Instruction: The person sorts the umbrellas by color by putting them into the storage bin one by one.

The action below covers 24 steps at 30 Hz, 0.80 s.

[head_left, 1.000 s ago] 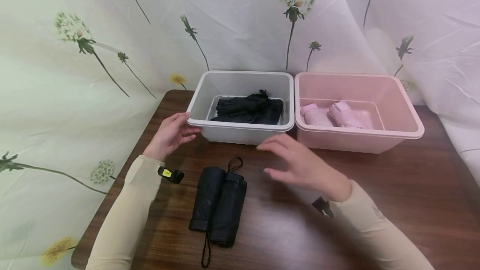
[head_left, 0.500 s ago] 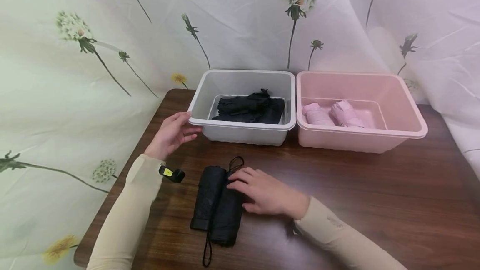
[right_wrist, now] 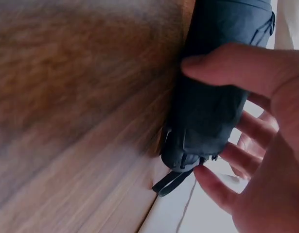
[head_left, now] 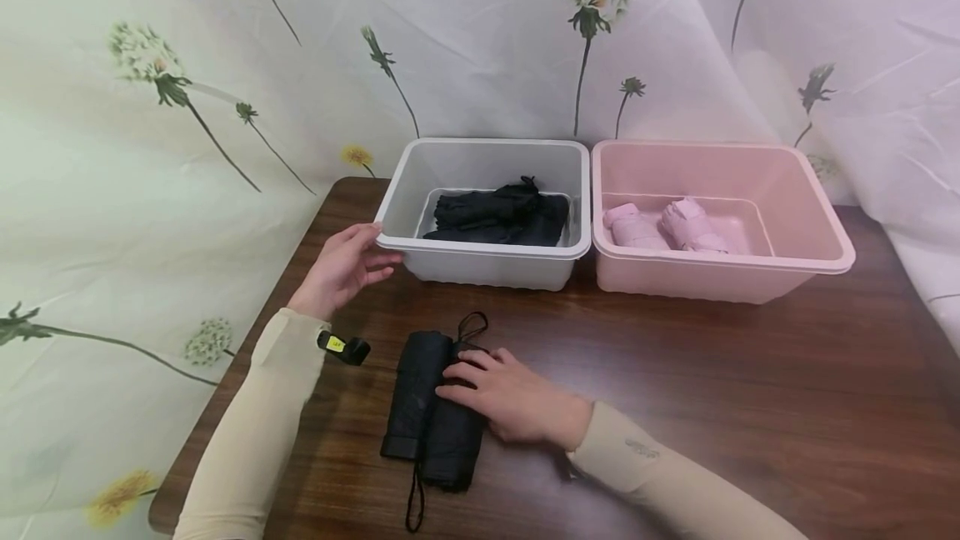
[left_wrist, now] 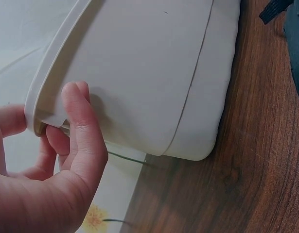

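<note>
Two black folded umbrellas lie side by side on the table, their wrist loops at opposite ends. Over the right-hand umbrella my right hand has its fingers spread across the top. The right wrist view shows the thumb along one side of that umbrella and the fingers round the other. The left-hand umbrella lies against it. My left hand pinches the front left corner of a light grey bin; in the left wrist view, thumb and fingers are on either side of its rim.
Inside the grey bin lie several black folded umbrellas. A pink bin stands right beside it, with two pink wrapped bundles in it. Behind the wooden table hangs a flowered cloth.
My right hand has come down and left from in front of the bins onto the right-hand umbrella, fingers closing over it. The left hand stays at the grey bin's corner.
</note>
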Tool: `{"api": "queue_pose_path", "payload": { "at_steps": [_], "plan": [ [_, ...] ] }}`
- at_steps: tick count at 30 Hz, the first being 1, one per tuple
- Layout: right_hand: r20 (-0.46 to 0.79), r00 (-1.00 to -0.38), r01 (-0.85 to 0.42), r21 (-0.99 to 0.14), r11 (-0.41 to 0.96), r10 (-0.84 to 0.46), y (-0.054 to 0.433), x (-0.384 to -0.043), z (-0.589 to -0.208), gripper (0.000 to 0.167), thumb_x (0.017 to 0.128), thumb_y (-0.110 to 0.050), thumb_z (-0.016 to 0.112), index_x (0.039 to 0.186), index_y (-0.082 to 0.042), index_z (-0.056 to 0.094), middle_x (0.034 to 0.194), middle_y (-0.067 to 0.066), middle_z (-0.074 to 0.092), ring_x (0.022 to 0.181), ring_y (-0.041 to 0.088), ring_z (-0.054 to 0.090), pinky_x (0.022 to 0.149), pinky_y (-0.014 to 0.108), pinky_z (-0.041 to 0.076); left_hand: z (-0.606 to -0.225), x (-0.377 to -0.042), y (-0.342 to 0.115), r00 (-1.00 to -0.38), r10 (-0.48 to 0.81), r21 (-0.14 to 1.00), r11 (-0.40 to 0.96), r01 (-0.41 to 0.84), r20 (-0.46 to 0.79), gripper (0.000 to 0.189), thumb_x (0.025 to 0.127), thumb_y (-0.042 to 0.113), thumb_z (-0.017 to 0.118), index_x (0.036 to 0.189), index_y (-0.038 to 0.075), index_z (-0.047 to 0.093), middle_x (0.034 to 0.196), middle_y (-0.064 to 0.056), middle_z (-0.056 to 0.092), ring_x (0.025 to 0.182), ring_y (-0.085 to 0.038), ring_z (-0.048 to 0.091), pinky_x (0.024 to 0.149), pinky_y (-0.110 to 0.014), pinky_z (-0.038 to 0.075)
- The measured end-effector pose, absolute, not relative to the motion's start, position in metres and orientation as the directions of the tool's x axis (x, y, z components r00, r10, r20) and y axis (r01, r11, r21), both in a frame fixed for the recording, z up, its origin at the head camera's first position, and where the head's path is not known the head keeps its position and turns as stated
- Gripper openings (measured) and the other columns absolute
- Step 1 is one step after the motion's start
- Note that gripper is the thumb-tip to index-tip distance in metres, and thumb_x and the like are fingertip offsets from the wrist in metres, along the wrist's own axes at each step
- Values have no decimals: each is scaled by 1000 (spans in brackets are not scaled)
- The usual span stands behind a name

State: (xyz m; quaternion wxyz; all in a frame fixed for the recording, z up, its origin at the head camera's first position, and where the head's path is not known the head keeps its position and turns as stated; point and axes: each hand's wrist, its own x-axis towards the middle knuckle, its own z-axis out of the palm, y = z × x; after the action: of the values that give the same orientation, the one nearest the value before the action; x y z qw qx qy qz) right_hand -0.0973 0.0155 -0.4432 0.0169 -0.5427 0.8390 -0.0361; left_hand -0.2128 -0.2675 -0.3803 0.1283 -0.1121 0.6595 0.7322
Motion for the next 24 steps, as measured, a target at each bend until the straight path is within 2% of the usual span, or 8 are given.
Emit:
{"api": "queue_pose_path", "payload": {
  "at_steps": [4, 8, 15, 19, 24],
  "plan": [
    [20, -406, -914, -20, 406, -913, 14, -95, -445, 67, 84, -12, 73, 142, -31, 45, 144, -3, 45, 136, 24, 39, 95, 43, 44, -380, -213, -268, -939, 43, 933, -108, -343, -340, 55, 96, 37, 59, 140, 11, 41, 117, -1, 58, 86, -15, 70, 73, -28, 58],
    [37, -412, -911, -9, 412, -910, 14, -92, -445, 65, 82, -13, 76, 138, -32, 50, 140, -4, 48, 133, 23, 40, 96, 43, 42, -380, -212, -268, -939, 50, 931, -121, -344, -340, 54, 96, 36, 59, 139, 10, 41, 118, -2, 58, 86, -15, 71, 73, -28, 58],
    [55, -380, -925, -30, 378, -924, 18, -88, -448, 55, 84, -11, 73, 134, -26, 53, 137, -7, 52, 139, 23, 39, 98, 45, 43, -380, -212, -267, -938, 45, 930, -123, -346, -343, 52, 95, 36, 60, 137, 11, 43, 116, -1, 58, 86, -15, 70, 73, -28, 59],
    [45, -368, -929, -63, 366, -929, 22, -86, -449, 58, 82, -9, 74, 134, -27, 53, 137, -7, 52, 141, 21, 38, 99, 49, 43, -380, -213, -267, -939, 49, 932, -119, -343, -339, 51, 96, 36, 59, 137, 10, 43, 115, -1, 59, 85, -15, 70, 72, -28, 58],
    [-8, -367, -929, -37, 367, -930, 25, -82, -445, 64, 79, -12, 78, 134, -32, 53, 135, -6, 53, 140, 20, 40, 103, 54, 41, -379, -213, -268, -937, 58, 929, -126, -349, -345, 50, 95, 36, 60, 135, 11, 43, 116, -1, 58, 85, -15, 70, 72, -27, 58]
  ]
}}
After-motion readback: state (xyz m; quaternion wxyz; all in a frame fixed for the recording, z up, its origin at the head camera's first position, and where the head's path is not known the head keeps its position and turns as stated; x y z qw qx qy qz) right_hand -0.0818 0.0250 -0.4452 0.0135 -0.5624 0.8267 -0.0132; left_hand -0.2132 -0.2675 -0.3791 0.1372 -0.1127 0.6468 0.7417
